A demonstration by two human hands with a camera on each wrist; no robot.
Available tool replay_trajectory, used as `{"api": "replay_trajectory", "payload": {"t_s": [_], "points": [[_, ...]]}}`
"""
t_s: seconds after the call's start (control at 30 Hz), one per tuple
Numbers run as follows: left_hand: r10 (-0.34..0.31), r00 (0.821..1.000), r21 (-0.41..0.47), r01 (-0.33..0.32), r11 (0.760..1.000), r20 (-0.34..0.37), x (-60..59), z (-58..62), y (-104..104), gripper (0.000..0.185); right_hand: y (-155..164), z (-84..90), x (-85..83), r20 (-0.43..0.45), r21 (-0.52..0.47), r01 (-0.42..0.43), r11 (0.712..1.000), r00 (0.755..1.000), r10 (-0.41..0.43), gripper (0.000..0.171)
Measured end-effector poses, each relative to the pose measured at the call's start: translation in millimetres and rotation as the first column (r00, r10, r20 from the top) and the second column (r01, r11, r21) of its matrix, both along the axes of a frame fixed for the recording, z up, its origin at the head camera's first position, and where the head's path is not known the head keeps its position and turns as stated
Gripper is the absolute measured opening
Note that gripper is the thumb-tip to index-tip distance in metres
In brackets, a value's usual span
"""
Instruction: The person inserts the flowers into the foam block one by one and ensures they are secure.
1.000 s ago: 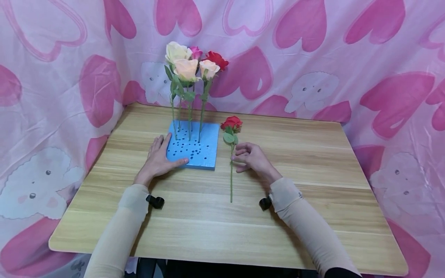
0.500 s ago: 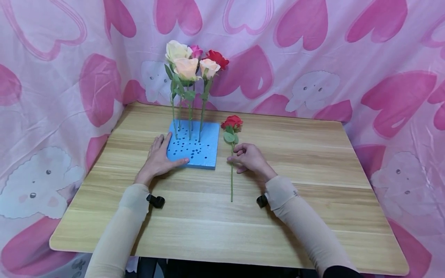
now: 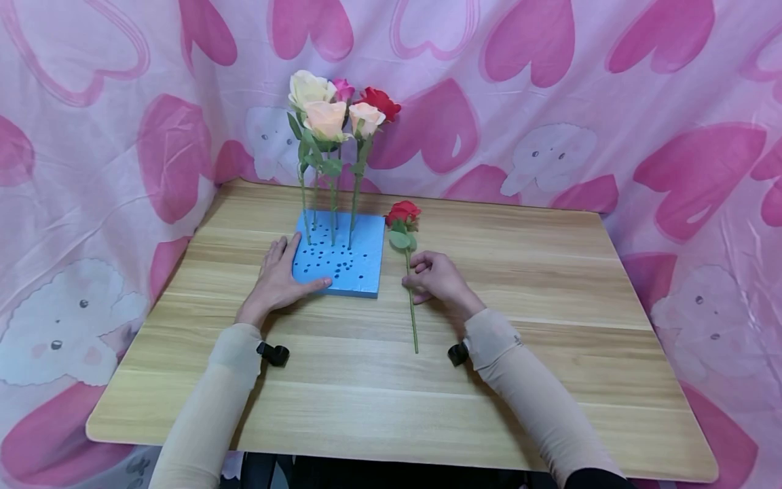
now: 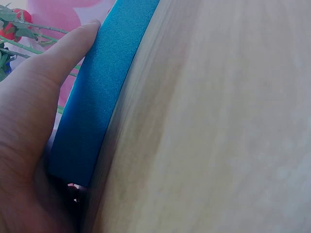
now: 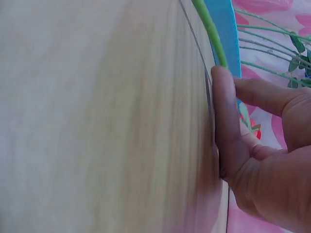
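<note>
Resting flat beside the near left corner of the blue foam block [image 3: 339, 255], the left hand [image 3: 277, 278] lies on the wooden table [image 3: 550, 326] with fingers straight and spread a little, the thumb stretched along the block's near edge. The left wrist view shows that thumb [image 4: 63, 58] pressed against the block's side wall [image 4: 104, 92], with the palm on the wood. Both forearms wear beige sleeves [image 3: 208, 407] and come in over the near edge of the table.

Just right of the block, the right hand [image 3: 436, 278] pinches the green stem of a red rose [image 3: 403, 212] between thumb and curled fingertips. The right wrist view shows a fingertip [image 5: 223, 97] on the stem [image 5: 210, 31] close to the tabletop, with the blue block just behind. The rose lies near the middle of the table, slightly slanted: its cut end points to the near edge, its bloom lies toward the far edge, just beside the block's far right corner, with two leaves below the bloom.

The block sits left of centre, its top dotted with small holes. Five roses [image 3: 332, 112] stand upright in its far part: one cream, two peach, one pink, one red. Behind the table hangs a pink curtain [image 3: 641, 102] printed with hearts and white cartoon animals.
</note>
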State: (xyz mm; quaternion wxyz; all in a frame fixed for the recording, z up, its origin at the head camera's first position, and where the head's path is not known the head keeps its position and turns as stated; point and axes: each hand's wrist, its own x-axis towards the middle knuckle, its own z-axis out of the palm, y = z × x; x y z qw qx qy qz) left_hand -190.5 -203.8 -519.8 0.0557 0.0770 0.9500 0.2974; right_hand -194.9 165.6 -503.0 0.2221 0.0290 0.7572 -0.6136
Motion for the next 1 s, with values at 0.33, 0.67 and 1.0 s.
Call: {"api": "replay_trajectory", "payload": {"t_s": [0.33, 0.67, 1.0], "points": [[0.002, 1.000, 0.008, -0.002, 1.000, 0.001, 0.4, -0.4, -1.2, 0.127, 9.8, -2.9, -2.7, 0.018, -0.153, 0.010, 0.988, 1.000, -0.007, 0.049], [0.002, 1.000, -0.001, -0.002, 1.000, -0.002, -1.9, -1.6, -0.2, 0.127, 20.6, -0.9, -7.2, -0.025, -0.271, -0.008, 0.962, 1.000, 0.001, 0.053], [-0.001, 1.000, 0.002, 0.001, 1.000, -0.005, -1.5, -0.6, -0.1, 0.127, 24.4, 14.6, -9.2, -0.186, -0.316, -0.093, 0.944, 0.982, 0.034, 0.061]]}}
